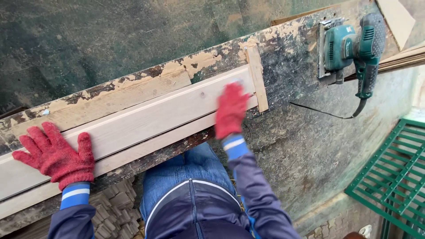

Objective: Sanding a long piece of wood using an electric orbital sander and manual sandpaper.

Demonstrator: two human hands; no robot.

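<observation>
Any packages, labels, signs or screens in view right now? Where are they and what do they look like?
No packages, signs or screens in view.
Possible label: a small pale patch on the teal sander, resting on the workbench at upper right; too small to make out.

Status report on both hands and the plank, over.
Left hand flat on long pale wooden plank. Right hand blurred, pressed on plank near small wooden stop block. Green electric sander parked aside.

A pale wooden plank [146, 117] lies along the scarred worktop [287, 71]. The left hand [55, 155], in a red glove, presses flat on the plank's near end. The right hand [231, 108], also gloved and blurred, rests on the plank's far end beside a small wooden stop [256, 79]. A green electric sander [352, 46] sits beyond the plank, well apart.
</observation>
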